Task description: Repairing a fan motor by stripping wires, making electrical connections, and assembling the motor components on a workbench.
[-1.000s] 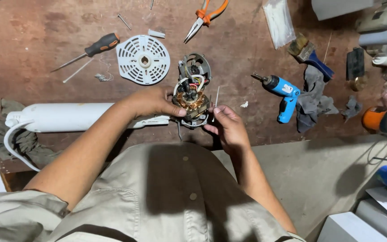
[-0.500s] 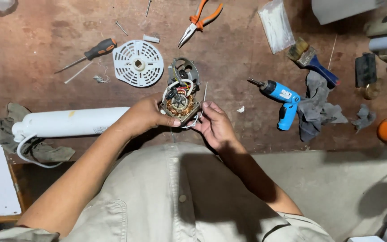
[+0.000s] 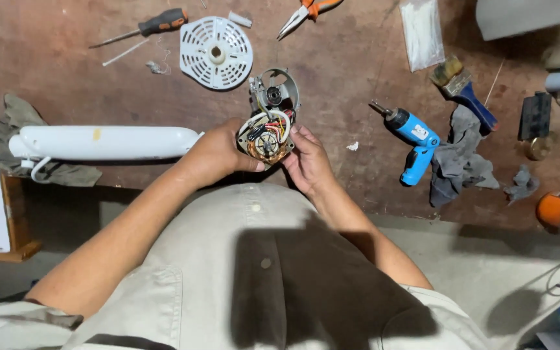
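Small motor (image 3: 266,137) with copper windings and coloured wires, held above the table (image 3: 345,84) edge in the closed grip of left hand (image 3: 218,154) and right hand (image 3: 306,159), both now clasping it more closely than half a second earlier.

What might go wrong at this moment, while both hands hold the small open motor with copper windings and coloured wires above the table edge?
1. The open motor with copper windings is gripped by the left hand and right hand near the brown table's front edge; a slip could drop it to the floor.
2. Its thin coloured wires lie exposed beside the fingers, so they could be pulled or snapped.
3. The round grey metal housing just behind could get knocked.
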